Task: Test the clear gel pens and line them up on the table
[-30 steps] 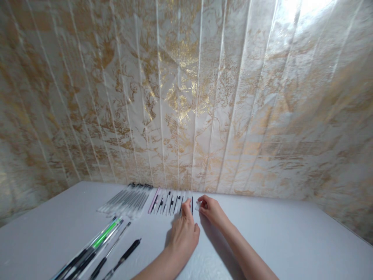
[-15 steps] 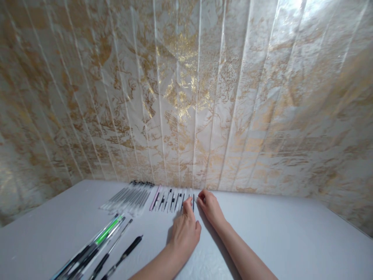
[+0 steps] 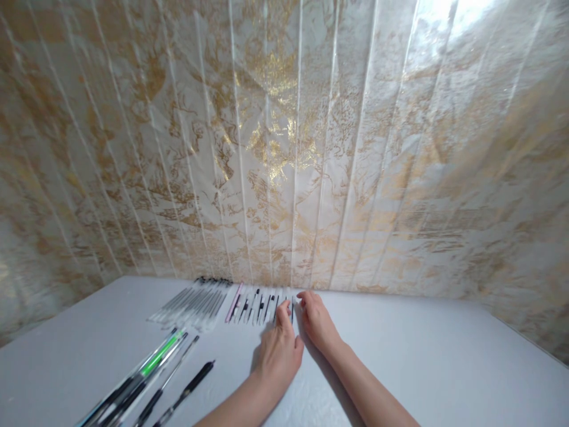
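Observation:
A row of slim clear pens with dark parts (image 3: 258, 307) lies side by side near the table's far edge. A pink stick-like piece (image 3: 233, 303) forms its left end. My left hand (image 3: 280, 347) rests at the near side of the row's right end, index finger reaching among the pens, thumb held apart from it. At the far right end of the row is my right hand (image 3: 317, 317), fingers bent and index finger and thumb slightly apart beside the last pen. Whether its fingertips touch that pen cannot be made out. The left hand hides part of the row.
Left of the row lies a fan of thin grey sticks with black tips (image 3: 193, 303). Nearer, at the lower left, are several long pens, one bright green (image 3: 156, 356), and a black pen (image 3: 195, 382). A gold-patterned curtain (image 3: 275, 148) hangs behind the white table (image 3: 422, 356).
The whole view has shifted slightly. My right index finger reaches out a little further over the row's end. My left hand and the pens keep about the same places.

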{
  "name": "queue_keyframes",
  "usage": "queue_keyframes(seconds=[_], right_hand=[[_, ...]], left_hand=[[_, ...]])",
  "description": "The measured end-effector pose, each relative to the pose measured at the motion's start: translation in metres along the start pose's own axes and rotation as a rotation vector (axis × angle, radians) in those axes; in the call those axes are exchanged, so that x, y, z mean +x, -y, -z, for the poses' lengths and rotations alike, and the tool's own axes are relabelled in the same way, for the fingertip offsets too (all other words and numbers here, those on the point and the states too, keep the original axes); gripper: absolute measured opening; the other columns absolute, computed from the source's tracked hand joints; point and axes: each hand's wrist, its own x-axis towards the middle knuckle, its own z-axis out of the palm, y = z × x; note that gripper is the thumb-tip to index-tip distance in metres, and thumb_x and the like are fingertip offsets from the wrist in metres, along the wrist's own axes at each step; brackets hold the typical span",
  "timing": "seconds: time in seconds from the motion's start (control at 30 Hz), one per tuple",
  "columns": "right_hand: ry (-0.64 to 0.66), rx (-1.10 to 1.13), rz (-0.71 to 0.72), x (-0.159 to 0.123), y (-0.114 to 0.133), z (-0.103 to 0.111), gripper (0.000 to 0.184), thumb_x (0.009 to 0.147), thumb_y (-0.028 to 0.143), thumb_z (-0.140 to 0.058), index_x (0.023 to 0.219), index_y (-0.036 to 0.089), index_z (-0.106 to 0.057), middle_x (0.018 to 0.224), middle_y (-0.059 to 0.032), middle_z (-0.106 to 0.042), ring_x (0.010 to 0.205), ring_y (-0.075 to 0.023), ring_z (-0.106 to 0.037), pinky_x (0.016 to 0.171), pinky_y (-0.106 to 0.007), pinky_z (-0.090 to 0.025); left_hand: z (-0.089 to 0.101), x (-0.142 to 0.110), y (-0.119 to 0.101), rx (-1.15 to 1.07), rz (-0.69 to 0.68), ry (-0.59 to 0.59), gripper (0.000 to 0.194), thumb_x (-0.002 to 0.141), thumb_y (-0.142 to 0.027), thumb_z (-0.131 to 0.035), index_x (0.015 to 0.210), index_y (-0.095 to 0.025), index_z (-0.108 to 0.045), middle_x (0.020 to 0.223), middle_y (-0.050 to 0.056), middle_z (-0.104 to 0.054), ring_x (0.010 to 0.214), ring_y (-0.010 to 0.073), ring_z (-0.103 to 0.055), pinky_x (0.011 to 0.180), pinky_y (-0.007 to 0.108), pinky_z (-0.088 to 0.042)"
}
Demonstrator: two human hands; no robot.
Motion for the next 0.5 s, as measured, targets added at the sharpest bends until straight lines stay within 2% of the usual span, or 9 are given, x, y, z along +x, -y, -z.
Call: queue_keyframes(seconds=[0.13,0.27,0.5], right_hand=[[0.008,0.014,0.074,-0.004,0.006,-0.002,0.046,0.069,-0.005,-0.037,0.106,0.016,-0.054,0.101,-0.0102,-0.058,0.099,-0.0209,-0.053,0.088,-0.033,-0.043],[0.005,0.063,0.043,-0.003,0.008,0.010,0.039,0.069,0.001,-0.046,0.103,0.017,-0.054,0.099,-0.0087,-0.057,0.097,-0.0210,-0.054,0.089,-0.032,-0.043],[0.214,0.152,-0.127,0.005,0.000,0.035,0.036,0.062,0.002,-0.054,0.093,0.017,-0.060,0.077,-0.0010,-0.062,0.066,-0.0140,-0.055,0.062,-0.022,-0.042]], left_hand=[[0.006,-0.001,-0.004,0.031,-0.012,0.008,0.057,0.081,-0.005,-0.050,0.132,-0.012,-0.026,0.134,0.019,-0.051,0.116,0.0232,-0.058,0.089,0.028,-0.044],[0.011,-0.003,-0.007,0.076,-0.022,0.024,0.056,0.083,-0.004,-0.048,0.134,-0.009,-0.026,0.133,0.022,-0.051,0.115,0.0239,-0.059,0.090,0.028,-0.045],[0.011,-0.002,-0.005,0.077,-0.026,0.024,0.054,0.083,-0.005,-0.047,0.134,-0.005,-0.027,0.128,0.023,-0.055,0.110,0.0247,-0.061,0.089,0.030,-0.046]])
